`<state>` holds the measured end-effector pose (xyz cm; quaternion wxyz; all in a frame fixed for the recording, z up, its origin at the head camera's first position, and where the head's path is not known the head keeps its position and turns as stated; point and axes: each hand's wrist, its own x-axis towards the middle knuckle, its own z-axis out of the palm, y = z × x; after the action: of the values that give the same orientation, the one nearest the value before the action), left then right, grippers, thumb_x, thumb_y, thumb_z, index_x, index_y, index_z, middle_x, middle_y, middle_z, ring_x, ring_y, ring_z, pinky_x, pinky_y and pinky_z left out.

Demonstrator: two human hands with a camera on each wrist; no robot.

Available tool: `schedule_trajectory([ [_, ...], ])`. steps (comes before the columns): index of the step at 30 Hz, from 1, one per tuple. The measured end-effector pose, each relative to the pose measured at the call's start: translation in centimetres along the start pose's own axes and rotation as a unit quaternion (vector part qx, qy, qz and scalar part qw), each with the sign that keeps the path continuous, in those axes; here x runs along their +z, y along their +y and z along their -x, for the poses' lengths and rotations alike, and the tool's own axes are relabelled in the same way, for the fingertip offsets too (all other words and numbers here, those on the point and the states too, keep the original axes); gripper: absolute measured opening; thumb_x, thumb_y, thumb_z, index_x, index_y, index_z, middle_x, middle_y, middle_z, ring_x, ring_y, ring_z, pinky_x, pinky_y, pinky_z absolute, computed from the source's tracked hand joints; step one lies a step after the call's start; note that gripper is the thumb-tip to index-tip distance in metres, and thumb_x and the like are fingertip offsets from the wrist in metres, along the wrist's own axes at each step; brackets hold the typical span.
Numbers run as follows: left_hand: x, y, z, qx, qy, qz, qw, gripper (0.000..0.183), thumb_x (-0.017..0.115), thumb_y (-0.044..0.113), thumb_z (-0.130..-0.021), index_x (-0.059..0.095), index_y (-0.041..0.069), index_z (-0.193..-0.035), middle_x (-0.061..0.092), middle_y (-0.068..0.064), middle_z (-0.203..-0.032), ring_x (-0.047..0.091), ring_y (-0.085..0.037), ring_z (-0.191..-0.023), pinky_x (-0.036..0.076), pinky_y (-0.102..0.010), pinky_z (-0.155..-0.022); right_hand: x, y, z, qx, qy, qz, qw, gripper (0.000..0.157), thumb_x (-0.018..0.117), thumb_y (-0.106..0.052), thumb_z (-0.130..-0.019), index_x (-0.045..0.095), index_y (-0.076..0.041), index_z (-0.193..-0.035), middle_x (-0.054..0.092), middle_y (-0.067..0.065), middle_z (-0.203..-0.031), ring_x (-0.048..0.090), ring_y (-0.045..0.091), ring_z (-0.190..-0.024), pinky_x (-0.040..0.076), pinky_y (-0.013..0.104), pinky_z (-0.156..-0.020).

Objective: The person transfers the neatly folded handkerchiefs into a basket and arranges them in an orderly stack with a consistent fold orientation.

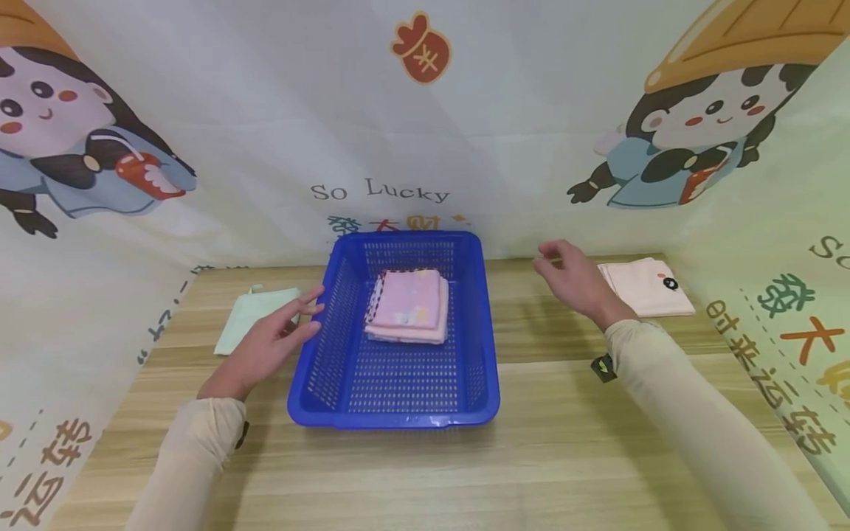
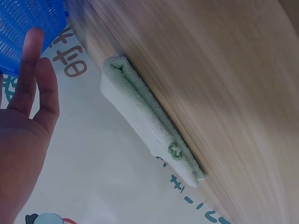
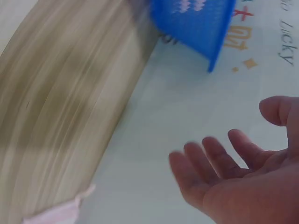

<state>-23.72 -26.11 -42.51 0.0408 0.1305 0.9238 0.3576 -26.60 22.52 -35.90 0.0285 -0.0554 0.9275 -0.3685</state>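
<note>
A blue plastic basket stands on the wooden table. Folded pink towels lie stacked in its far half. My left hand hovers by the basket's left rim, fingers loosely extended and holding nothing. Behind that hand lies a folded pale green towel, whose rolled edge also shows in the left wrist view. To the right of the basket, my right hand is raised over the table with relaxed, slightly bent fingers and nothing in it. A folded light pink towel with a black round mark lies just beyond this hand.
Printed white cloth walls in the table at the back and both sides. Bare wood shows in front of the basket and between it and the right hand.
</note>
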Motion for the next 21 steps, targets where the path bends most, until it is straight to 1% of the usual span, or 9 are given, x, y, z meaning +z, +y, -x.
schedule_trajectory([
  [2, 0.0, 0.0, 0.1, -0.001, 0.000, 0.000, 1.0000, 0.055, 0.047, 0.058, -0.103, 0.036, 0.044, -0.155, 0.052, 0.001, -0.156, 0.067, -0.026, -0.107, 0.050, -0.052, -0.099, 0.0, 0.4, 0.0, -0.013, 0.003, 0.044, 0.999, 0.060, 0.042, -0.036, -0.108, 0.036, 0.003, -0.153, 0.038, 0.026, -0.158, 0.038, 0.044, -0.147, 0.035, 0.058, -0.120],
  [4, 0.0, 0.0, 0.0, 0.001, 0.001, -0.001, 1.0000, 0.053, 0.047, 0.059, -0.103, 0.040, 0.042, -0.154, 0.051, 0.002, -0.157, 0.067, -0.026, -0.107, 0.050, -0.051, -0.099, 0.1, 0.7, 0.1, -0.022, 0.007, 0.092, 0.995, 0.063, 0.043, -0.037, -0.107, 0.034, 0.005, -0.154, 0.034, 0.030, -0.159, 0.033, 0.049, -0.147, 0.029, 0.060, -0.122],
  [7, 0.0, 0.0, 0.0, 0.004, 0.001, -0.001, 1.0000, 0.049, 0.047, 0.058, -0.103, 0.049, 0.037, -0.147, 0.046, 0.008, -0.160, 0.067, -0.025, -0.108, 0.050, -0.050, -0.099, 0.4, 1.2, 0.3, -0.015, 0.007, 0.157, 0.987, 0.069, 0.043, -0.044, -0.107, 0.030, 0.002, -0.157, 0.028, 0.032, -0.160, 0.026, 0.056, -0.147, 0.025, 0.067, -0.121],
  [9, 0.0, 0.0, 0.0, 0.006, 0.001, -0.001, 1.0000, 0.045, 0.047, 0.058, -0.104, 0.056, 0.032, -0.139, 0.039, 0.013, -0.163, 0.067, -0.024, -0.109, 0.050, -0.049, -0.100, 0.5, 1.4, 0.3, -0.009, 0.006, 0.190, 0.982, 0.073, 0.040, -0.050, -0.106, 0.028, -0.001, -0.158, 0.024, 0.033, -0.162, 0.023, 0.060, -0.147, 0.024, 0.071, -0.120],
  [11, 0.0, 0.0, 0.0, 0.005, 0.000, -0.001, 1.0000, 0.043, 0.047, 0.057, -0.104, 0.058, 0.030, -0.136, 0.034, 0.018, -0.165, 0.066, -0.024, -0.110, 0.050, -0.047, -0.099, 0.6, 1.6, 0.4, -0.004, 0.006, 0.214, 0.977, 0.076, 0.038, -0.054, -0.106, 0.025, -0.002, -0.160, 0.019, 0.033, -0.164, 0.019, 0.061, -0.148, 0.021, 0.074, -0.119],
  [14, 0.0, 0.0, 0.0, 0.004, 0.001, 0.001, 1.0000, 0.045, 0.047, 0.058, -0.103, 0.057, 0.031, -0.137, 0.033, 0.020, -0.165, 0.066, -0.023, -0.110, 0.049, -0.046, -0.099, 0.5, 2.1, 0.4, 0.003, 0.007, 0.242, 0.970, 0.079, 0.036, -0.058, -0.105, 0.023, -0.003, -0.161, 0.014, 0.033, -0.166, 0.014, 0.061, -0.149, 0.017, 0.078, -0.118],
  [19, 0.0, 0.0, 0.0, 0.001, 0.002, 0.009, 1.0000, 0.048, 0.047, 0.058, -0.103, 0.052, 0.035, -0.145, 0.039, 0.016, -0.163, 0.067, -0.024, -0.111, 0.049, -0.050, -0.101, 0.2, 3.3, 0.3, 0.017, 0.004, 0.271, 0.962, 0.081, 0.035, -0.061, -0.104, 0.019, -0.006, -0.162, 0.007, 0.034, -0.167, 0.008, 0.062, -0.150, 0.011, 0.082, -0.115],
  [21, 0.0, 0.0, -0.1, 0.000, 0.001, 0.012, 0.9999, 0.047, 0.047, 0.058, -0.103, 0.053, 0.035, -0.144, 0.039, 0.015, -0.163, 0.066, -0.025, -0.112, 0.049, -0.051, -0.102, -0.1, 3.9, 0.3, 0.021, 0.001, 0.277, 0.961, 0.083, 0.032, -0.064, -0.104, 0.016, -0.008, -0.163, 0.004, 0.034, -0.167, 0.006, 0.063, -0.150, 0.009, 0.083, -0.114],
])
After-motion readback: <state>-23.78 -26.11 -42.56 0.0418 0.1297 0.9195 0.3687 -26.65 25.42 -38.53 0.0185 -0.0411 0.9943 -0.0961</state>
